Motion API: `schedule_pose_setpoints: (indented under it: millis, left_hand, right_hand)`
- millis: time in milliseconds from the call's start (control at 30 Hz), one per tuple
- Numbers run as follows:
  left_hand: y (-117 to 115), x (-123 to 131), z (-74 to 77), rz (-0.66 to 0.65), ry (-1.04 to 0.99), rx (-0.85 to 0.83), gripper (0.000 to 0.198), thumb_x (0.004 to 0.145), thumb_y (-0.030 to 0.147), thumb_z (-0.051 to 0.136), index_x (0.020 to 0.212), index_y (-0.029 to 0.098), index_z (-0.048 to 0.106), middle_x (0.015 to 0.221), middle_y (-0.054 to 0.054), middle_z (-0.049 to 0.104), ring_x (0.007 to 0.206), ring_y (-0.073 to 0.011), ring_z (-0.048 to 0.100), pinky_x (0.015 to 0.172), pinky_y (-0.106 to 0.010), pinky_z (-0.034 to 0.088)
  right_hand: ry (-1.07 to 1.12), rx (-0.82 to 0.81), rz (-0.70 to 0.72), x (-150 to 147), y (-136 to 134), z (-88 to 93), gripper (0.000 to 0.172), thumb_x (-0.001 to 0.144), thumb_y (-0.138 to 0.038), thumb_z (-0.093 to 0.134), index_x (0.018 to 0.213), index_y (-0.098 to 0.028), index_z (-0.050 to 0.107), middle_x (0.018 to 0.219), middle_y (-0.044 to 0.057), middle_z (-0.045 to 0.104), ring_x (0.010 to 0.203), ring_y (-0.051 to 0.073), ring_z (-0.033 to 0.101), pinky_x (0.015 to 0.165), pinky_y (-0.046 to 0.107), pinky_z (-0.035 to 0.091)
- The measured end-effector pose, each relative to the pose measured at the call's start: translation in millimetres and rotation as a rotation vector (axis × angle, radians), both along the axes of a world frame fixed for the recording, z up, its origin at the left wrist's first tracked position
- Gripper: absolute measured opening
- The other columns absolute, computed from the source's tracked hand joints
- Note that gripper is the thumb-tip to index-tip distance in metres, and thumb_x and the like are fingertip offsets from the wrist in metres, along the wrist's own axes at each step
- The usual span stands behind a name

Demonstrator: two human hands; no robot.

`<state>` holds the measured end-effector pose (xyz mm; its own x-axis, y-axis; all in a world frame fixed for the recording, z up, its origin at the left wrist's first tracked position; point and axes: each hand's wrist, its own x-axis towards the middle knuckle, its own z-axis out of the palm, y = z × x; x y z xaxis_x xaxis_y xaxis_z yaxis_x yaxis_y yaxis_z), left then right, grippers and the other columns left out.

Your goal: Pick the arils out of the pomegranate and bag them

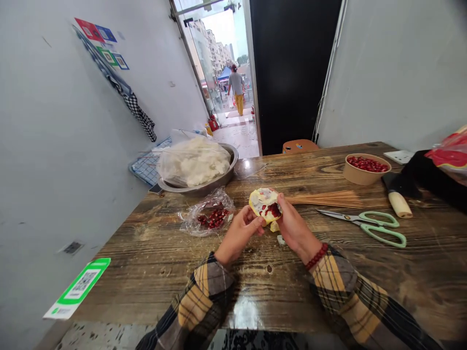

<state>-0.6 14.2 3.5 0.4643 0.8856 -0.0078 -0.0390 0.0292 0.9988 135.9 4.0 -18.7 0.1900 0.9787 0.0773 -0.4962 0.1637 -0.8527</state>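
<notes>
On the table [164, 262], a pomegranate [261, 200] is held between the left hand [241, 231] and right hand [295, 226]. Its underside is hidden.

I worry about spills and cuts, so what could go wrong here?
Seeds might fall from the opened pomegranate between the left hand and right hand. The scissors point toward the right hand, so a careless sweep could meet them. Loose seeds on the crumpled plastic could scatter if nudged.
</notes>
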Motion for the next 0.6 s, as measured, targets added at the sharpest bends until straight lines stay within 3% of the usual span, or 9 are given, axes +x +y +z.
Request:
schedule_pose_setpoints:
  millis: [133, 267, 400, 500, 600]
  left_hand:
    - [-4.4, -1.4, 0.5, -0.054, -0.101, -0.072, 0.049, 0.073, 0.038, 0.072, 0.113, 0.015, 0.052, 0.1, -0.008, 0.065, 0.064, -0.0118, 0.06, 0.062, -0.026, 0.049]
    - [-6.7, -4.4, 1.2, -0.038, -0.161, -0.104, 0.047, 0.073, 0.035, 0.072, 0.112, 0.015, 0.054, 0.102, -0.009, 0.065, 0.068, -0.0133, 0.06, 0.068, -0.03, 0.051]
    - [-7.3, -6.0, 2.0, 0.044, -0.207, -0.098, 0.043, 0.071, 0.033, 0.073, 0.106, 0.014, 0.057, 0.096, -0.007, 0.065, 0.07, -0.0126, 0.058, 0.065, -0.027, 0.049]
    - [-7.5, -6.8, 2.3, 0.047, -0.215, -0.086, 0.045, 0.07, 0.032, 0.074, 0.107, 0.014, 0.057, 0.095, -0.007, 0.065, 0.07, -0.0122, 0.057, 0.064, -0.025, 0.048]
    - [-7.5, -8.7, 1.2, 0.013, -0.24, -0.098, 0.045, 0.072, 0.035, 0.073, 0.108, 0.014, 0.056, 0.095, -0.007, 0.065, 0.069, -0.0119, 0.059, 0.066, -0.026, 0.049]
  right_hand:
    - [-0.072, -0.022, -0.012, -1.6, -2.3, -3.1, 0.045, 0.088, -0.056, 0.047, 0.123, -0.029, 0.057, 0.125, 0.002, 0.065, 0.112, 0.017, 0.062, 0.095, 0.034, 0.05]
    - [-0.15, -0.011, -0.004, -0.2, -5.0, 0.1, 0.038, 0.089, -0.051, 0.048, 0.114, -0.027, 0.063, 0.123, 0.001, 0.065, 0.111, 0.017, 0.061, 0.092, 0.031, 0.05]
    - [-0.17, -0.053, 0.05, 3.5, -7.4, 3.8, 0.035, 0.085, -0.047, 0.056, 0.11, -0.025, 0.066, 0.116, 0.002, 0.068, 0.095, 0.016, 0.064, 0.07, 0.024, 0.054]
    - [-0.204, -0.116, 0.093, 6.5, -8.6, 4.2, 0.043, 0.084, -0.05, 0.056, 0.12, -0.026, 0.061, 0.101, 0.002, 0.069, 0.07, 0.013, 0.06, 0.047, 0.019, 0.046]
    - [-0.234, -0.123, 0.096, 8.3, -8.9, 3.8, 0.044, 0.083, -0.05, 0.057, 0.119, -0.024, 0.061, 0.086, 0.001, 0.067, 0.059, 0.011, 0.053, 0.041, 0.018, 0.04]
